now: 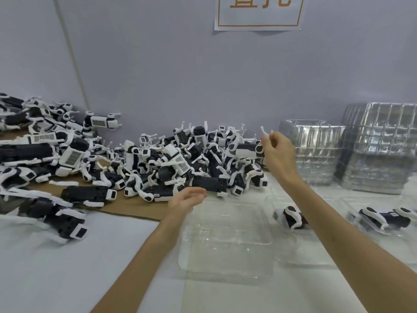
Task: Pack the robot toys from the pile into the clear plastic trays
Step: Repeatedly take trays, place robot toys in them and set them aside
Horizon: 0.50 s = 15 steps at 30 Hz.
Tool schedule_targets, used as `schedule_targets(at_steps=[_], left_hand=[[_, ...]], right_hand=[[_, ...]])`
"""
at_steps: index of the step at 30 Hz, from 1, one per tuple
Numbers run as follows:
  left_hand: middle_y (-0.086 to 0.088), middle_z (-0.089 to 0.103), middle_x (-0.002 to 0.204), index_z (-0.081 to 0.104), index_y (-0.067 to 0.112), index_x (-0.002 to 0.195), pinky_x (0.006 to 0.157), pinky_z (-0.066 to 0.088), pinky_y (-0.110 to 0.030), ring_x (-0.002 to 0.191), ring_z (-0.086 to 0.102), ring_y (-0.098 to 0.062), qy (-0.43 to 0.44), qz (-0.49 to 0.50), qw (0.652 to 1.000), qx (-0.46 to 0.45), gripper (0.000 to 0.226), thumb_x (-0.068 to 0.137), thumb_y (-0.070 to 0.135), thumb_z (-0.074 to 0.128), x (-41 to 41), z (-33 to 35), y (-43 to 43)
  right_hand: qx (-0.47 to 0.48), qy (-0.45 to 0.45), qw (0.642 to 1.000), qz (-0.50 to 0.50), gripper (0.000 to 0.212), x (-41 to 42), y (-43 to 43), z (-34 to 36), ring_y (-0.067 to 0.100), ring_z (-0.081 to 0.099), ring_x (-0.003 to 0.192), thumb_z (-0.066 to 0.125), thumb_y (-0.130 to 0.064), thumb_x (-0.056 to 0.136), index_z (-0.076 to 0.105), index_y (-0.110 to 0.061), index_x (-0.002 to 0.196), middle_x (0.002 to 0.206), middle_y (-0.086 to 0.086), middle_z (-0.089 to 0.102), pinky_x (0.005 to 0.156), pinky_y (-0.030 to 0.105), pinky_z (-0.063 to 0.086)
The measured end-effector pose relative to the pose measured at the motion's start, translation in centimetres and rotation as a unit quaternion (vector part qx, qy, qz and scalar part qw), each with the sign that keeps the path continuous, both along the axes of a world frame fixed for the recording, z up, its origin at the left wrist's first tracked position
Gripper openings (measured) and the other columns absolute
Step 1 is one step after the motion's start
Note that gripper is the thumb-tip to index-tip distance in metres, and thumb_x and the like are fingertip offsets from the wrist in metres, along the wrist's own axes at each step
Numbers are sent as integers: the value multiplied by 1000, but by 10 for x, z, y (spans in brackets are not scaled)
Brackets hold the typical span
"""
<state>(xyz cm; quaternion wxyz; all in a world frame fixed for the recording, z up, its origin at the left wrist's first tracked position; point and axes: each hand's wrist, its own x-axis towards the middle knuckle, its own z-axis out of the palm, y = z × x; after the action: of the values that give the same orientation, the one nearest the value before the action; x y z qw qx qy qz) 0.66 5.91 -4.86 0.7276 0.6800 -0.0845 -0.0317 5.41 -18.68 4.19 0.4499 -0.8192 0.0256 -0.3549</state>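
While pinching a toy (246, 150) at one o'clock with right hand (278, 152), hovering left hand (186, 199) open by tray (225, 242) to receive.

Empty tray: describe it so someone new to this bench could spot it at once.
On the white table, just in front of the pile of black-and-white robot toys, three clear trays lie in a row. The empty tray is the leftmost, by the left hand. The middle tray and the right tray each hold a toy; it holds none.

A pale lilac wall (180, 75) bears a paper sign (259, 12) with orange characters.
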Motion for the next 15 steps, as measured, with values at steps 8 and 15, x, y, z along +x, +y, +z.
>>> schedule_targets(at_steps=[8, 15], left_hand=[[2, 57, 143, 51, 39, 142, 106, 44, -44, 131, 56, -22, -139, -80, 982, -99, 76, 73, 56, 80, -11, 24, 10], [-7, 70, 124, 71, 23, 119, 101, 52, -40, 118, 64, -25, -162, -92, 980, -72, 56, 74, 55, 82, -16, 28, 2]], right_hand=[[358, 106, 888, 270, 27, -95, 24, -15, 15, 51, 63, 60, -29, 96, 67, -3, 94, 77, 11, 56, 58, 23, 51], [448, 185, 811, 327, 25, -103, 31, -36, 16, 51, 68, 76, -36, 82, 76, -13, 91, 82, 9, 49, 67, 24, 51]])
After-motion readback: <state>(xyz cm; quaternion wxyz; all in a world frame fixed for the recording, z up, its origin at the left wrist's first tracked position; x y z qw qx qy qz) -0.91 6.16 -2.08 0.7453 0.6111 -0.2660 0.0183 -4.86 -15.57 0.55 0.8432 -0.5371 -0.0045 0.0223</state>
